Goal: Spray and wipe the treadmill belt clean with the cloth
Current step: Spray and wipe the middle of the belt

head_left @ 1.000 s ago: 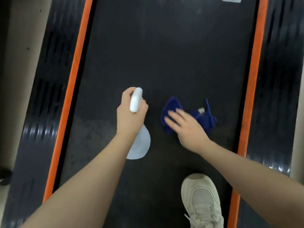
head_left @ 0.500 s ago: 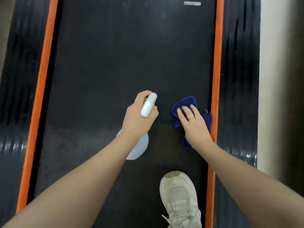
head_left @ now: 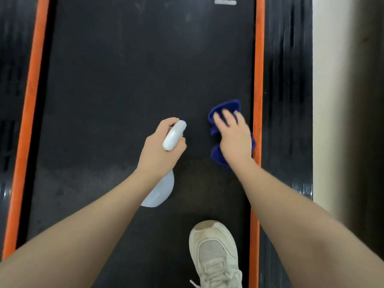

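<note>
From the head view, the treadmill belt (head_left: 135, 80) is seen running lengthwise between two orange side strips (head_left: 257, 59), with a white shoe (head_left: 214, 254) planted on its near end. The spray bottle (head_left: 166, 161) is grasped in the left hand (head_left: 160, 150), the fingers being curled round its white head, and it is held just above the belt near the middle. The blue cloth (head_left: 224, 107) is pressed flat against the belt under the right hand (head_left: 232, 138), whose fingers are spread and straight on top of it, so no clenched grip is shown there; it lies right beside the right orange strip. A duller, speckled patch is visible on the near part of the belt, while the far part looks untouched. The task is judged to be under way, with most of the belt left to be sprayed and wiped.
</note>
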`<state>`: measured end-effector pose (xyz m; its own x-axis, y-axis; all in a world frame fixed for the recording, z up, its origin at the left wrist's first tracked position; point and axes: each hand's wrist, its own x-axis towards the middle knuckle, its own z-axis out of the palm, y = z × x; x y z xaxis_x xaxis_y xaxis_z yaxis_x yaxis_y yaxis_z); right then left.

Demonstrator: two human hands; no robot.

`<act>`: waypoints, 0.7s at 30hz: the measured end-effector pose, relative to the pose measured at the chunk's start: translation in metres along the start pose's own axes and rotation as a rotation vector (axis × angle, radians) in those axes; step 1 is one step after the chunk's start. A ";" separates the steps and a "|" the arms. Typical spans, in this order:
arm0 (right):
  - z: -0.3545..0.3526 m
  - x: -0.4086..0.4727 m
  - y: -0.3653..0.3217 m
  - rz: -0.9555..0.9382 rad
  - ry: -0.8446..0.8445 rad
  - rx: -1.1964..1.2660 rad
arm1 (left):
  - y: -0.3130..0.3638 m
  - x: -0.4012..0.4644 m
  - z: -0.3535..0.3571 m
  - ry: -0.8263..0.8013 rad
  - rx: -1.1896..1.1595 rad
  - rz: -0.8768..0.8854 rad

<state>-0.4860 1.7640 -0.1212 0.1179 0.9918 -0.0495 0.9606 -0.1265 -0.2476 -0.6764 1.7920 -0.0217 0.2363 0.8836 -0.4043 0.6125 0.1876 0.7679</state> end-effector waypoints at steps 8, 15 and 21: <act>0.013 -0.090 -0.017 -0.108 0.071 -0.004 | -0.002 -0.001 -0.005 0.004 -0.008 -0.037; 0.002 0.003 -0.012 0.127 0.077 -0.039 | -0.008 -0.003 -0.005 0.040 -0.014 -0.037; 0.006 -0.078 -0.037 -0.160 0.014 -0.004 | -0.005 -0.006 -0.013 0.058 -0.044 -0.082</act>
<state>-0.5322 1.6909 -0.1137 -0.0332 0.9994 0.0038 0.9684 0.0331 -0.2473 -0.6906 1.7911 -0.0162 0.1418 0.8877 -0.4381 0.5939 0.2778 0.7551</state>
